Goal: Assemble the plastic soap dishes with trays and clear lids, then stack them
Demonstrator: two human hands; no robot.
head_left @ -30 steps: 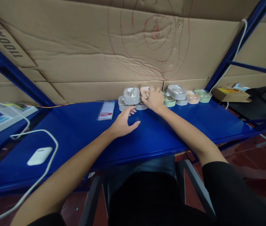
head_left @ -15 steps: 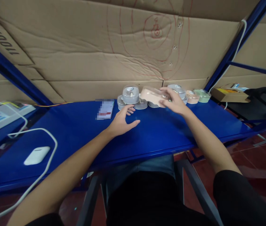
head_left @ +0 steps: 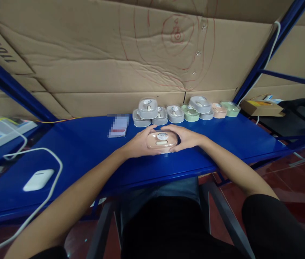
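Between both palms sits a pink oval container [head_left: 165, 143] with a clear lid, a round sticker and a pale tab on top. My left hand [head_left: 139, 143] wraps its left side, and my right hand [head_left: 186, 138] curls round its right side. The container is at the table surface or just above it; I cannot tell which. Behind my hands runs a row of similar containers: a grey one [head_left: 175, 114], a green one [head_left: 190, 113], a pink one [head_left: 219, 110] and another green one [head_left: 230, 109]. One grey container [head_left: 148, 109] is stacked on the left ones, another [head_left: 200, 104] on the right ones.
The blue table [head_left: 152, 169] carries a blurred-out phone [head_left: 119, 126] and a white earbud case [head_left: 38, 180]. A white cable [head_left: 54, 187] curves along the left. Cardboard [head_left: 101, 72] forms the back wall. On the right, a small cardboard box [head_left: 262, 108] stands beyond the blue frame post.
My right hand has brought the pink container down and toward me from in front of the row, turning its top upward. My left hand has closed on its other side.
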